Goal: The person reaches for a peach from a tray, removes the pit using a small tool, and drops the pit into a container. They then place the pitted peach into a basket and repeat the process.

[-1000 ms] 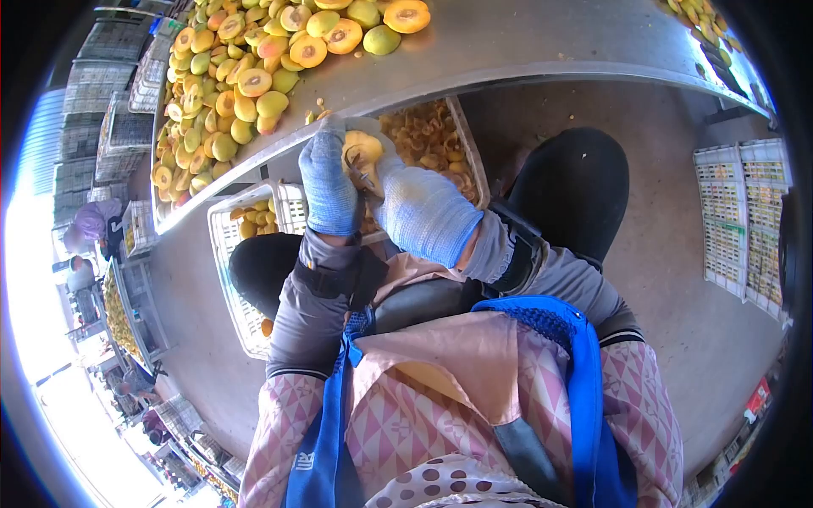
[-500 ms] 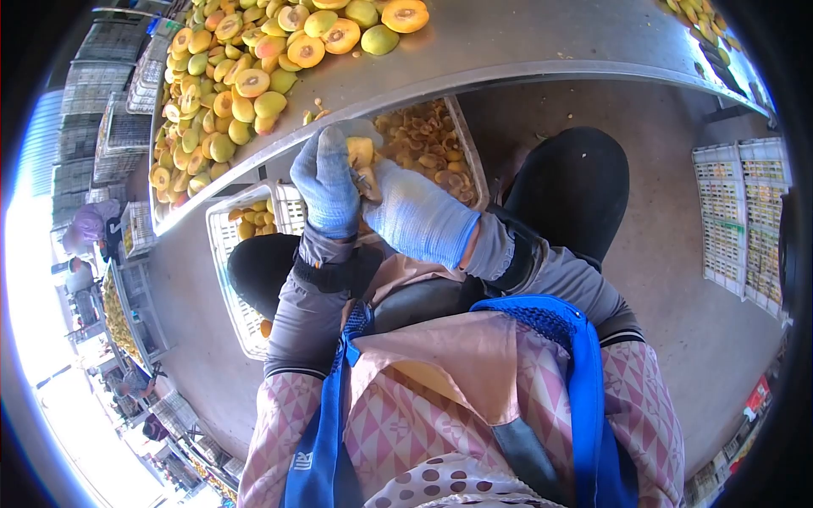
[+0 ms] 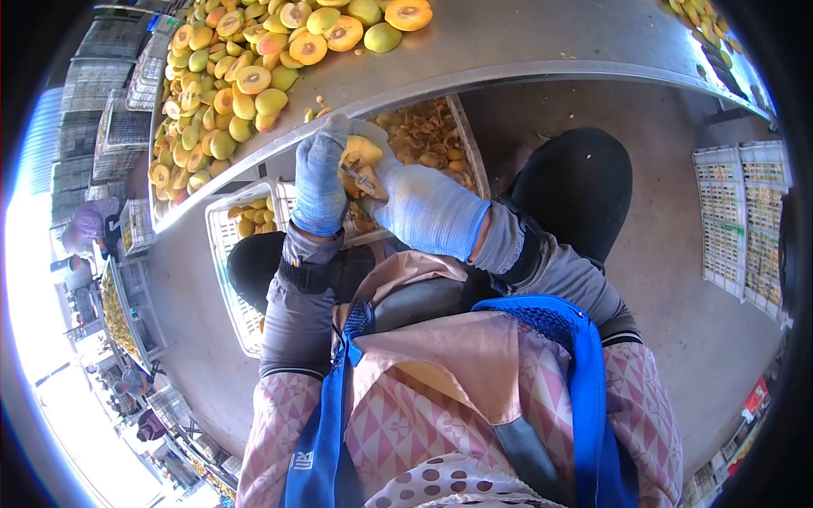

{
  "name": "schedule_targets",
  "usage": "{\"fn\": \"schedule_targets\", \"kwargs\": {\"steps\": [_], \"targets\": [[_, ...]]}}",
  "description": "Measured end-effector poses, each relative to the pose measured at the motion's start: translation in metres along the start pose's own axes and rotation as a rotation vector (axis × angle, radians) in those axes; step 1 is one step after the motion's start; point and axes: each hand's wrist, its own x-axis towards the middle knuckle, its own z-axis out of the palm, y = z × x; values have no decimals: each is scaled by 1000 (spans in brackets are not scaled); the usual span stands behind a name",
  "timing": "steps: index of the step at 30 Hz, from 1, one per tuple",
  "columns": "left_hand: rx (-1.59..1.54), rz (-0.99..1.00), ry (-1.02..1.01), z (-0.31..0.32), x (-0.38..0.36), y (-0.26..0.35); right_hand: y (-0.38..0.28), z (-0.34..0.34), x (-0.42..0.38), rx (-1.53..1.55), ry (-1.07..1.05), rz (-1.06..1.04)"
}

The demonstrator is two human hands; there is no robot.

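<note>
Both my hands wear pale blue-white knit gloves and meet just in front of the table edge. Fingers of my left hand [image 3: 322, 182] are closed on a halved yellow peach [image 3: 362, 152]. My right hand [image 3: 428, 207] is closed around a small metal tool [image 3: 364, 181], which touches the lower side of the peach. Its handle is hidden in the glove, and its exact kind cannot be made out. Below the hands, a crate [image 3: 472, 144] holds brownish-orange peach scraps.
Halved and whole peaches [image 3: 252, 80] are heaped on the metal table [image 3: 508, 42]. A white crate [image 3: 222, 254] with peach pieces stands by my left knee. Stacked crates [image 3: 741, 224] stand at right. Another person [image 3: 91, 222] is far left.
My left hand has shifted slightly left and turned. The right hand has tilted, so more of the peach and the metal tool shows between the gloves.
</note>
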Motion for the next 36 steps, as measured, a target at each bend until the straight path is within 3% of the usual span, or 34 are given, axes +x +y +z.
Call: {"fn": "schedule_targets", "kwargs": {"steps": [2, 3, 6, 7, 9, 11, 14, 20, 23, 26, 32, 36], "targets": [[486, 253, -45, -13, 4, -8, -1, 1, 2, 245, 17, -70], [728, 379, -67, -13, 6, -5, 1, 2, 4, 208, 13, -114], [146, 55, 118, 10, 1, 4, 2, 5, 8, 228, -19, -103], [133, 107, 120, 18, -2, 10, -3, 6, 8, 320, -41, -6], [107, 212, 123, 28, -5, 19, -1, 7, 8, 270, -8, -61], [204, 178, 198, 24, -7, 13, 9, 16, 6, -12, 92, -363], [193, 70, 226, 19, -6, 13, 1, 18, 1, 175, 127, -75], [267, -6, 160, 14, -4, 14, 2, 1, -5, -236, 65, -43], [316, 46, 127, 20, -6, 24, 6, 3, -3, -69, 81, -97], [326, 88, 109, 18, -10, 25, 2, -1, 3, 472, -85, -88], [341, 140, 123, 15, -16, 26, -14, -25, -5, 1018, -444, 337], [278, 77, 317, 19, -12, 16, 8, 2, 5, 445, -136, -48]]}}
